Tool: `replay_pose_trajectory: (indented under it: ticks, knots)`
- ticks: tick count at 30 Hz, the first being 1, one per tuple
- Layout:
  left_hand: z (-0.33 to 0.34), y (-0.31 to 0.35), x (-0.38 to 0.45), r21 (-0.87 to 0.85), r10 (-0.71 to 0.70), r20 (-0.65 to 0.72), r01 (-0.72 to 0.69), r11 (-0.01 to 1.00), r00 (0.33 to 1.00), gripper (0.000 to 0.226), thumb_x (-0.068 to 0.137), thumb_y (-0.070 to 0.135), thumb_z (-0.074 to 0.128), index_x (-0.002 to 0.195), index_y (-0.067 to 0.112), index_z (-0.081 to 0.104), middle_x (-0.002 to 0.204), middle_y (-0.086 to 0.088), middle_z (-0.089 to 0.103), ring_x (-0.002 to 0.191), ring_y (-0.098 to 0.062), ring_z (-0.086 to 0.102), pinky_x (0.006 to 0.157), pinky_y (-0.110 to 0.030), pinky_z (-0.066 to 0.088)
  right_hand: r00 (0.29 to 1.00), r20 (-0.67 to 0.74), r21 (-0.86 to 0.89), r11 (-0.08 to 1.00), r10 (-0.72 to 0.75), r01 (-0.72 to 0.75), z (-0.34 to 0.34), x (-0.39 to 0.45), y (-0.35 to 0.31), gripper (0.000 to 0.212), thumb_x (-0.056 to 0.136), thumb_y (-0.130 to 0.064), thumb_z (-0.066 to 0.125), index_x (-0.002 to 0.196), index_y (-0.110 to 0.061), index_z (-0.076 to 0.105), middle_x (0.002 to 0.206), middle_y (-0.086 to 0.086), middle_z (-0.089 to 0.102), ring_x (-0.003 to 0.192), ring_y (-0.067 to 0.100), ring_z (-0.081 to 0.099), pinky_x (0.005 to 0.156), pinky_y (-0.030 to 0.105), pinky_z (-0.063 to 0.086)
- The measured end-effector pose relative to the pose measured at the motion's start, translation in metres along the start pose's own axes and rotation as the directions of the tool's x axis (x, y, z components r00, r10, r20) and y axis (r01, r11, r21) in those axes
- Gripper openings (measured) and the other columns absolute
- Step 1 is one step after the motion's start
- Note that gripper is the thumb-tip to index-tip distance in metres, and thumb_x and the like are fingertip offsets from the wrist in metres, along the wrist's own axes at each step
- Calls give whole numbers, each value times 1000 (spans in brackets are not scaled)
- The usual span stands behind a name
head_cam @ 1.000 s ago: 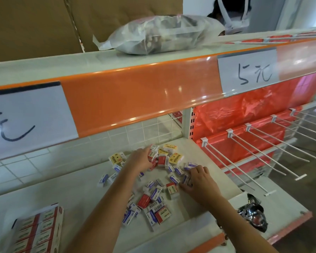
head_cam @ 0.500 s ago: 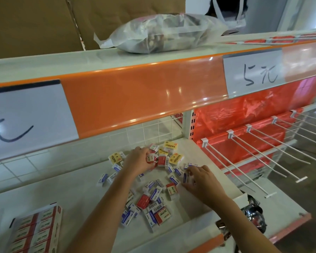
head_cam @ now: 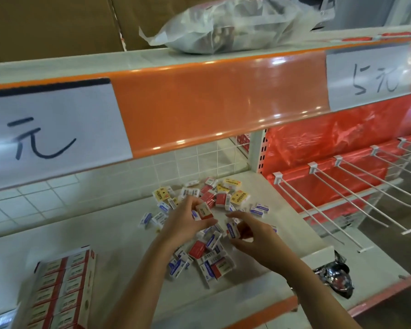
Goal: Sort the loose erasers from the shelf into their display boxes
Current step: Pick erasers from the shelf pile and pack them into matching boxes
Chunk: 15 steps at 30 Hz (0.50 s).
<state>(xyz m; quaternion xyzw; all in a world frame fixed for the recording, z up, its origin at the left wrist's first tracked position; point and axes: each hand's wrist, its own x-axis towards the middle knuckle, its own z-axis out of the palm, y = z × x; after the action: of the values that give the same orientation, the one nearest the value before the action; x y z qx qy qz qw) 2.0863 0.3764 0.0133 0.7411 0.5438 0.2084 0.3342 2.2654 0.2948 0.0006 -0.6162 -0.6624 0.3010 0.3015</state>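
Erasers (head_cam: 207, 233): loose pile mid-shelf (head_cam: 109, 236); likely light, stiff little sleeved blocks, best pinched across the short sides
Left hand (head_cam: 188, 220): fingers curled, pinching a red-edged eraser (head_cam: 204, 211) above the pile
Right hand (head_cam: 252, 236): pinching a blue-labelled eraser (head_cam: 232, 230)
Display box (head_cam: 62, 288): near left, well apart

Loose erasers (head_cam: 207, 254) in red, blue and yellow sleeves lie scattered on the white shelf (head_cam: 119, 236); a display box (head_cam: 62, 288) at left holds neat rows of red-sleeved erasers.
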Motion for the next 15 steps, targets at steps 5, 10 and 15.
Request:
replay_pose_trajectory:
  ticks: [5,10,15]
  knots:
    - [7,1,-17,-79,-31,41,34,996,999,68,65,67,60,123,33,46,112,14,51,101,-10,53,84,-31,45,998,52,129,991,22,-29,10,-5,-5,46,88,-23,63,128,-38,45,91,-11,55,75,-5,58,71,15,49]
    - [10,2,-30,-184,-56,83,70,980,995,72,57,71,55,119,36,44,108,8,58,97,-12,58,82,-32,49,993,85,280,955,79,-100,12,-9,-9,48,87,-20,64,124,-44,45,105,-3,54,86,5,61,79,21,53]
    - [11,1,-35,-312,-56,117,90,946,992,46,78,45,67,117,35,46,101,9,62,92,-9,61,79,-29,51,988,117,400,906,99,-138,13,-12,-11,48,87,-15,62,123,-43,45,111,-2,52,95,13,63,82,24,54]
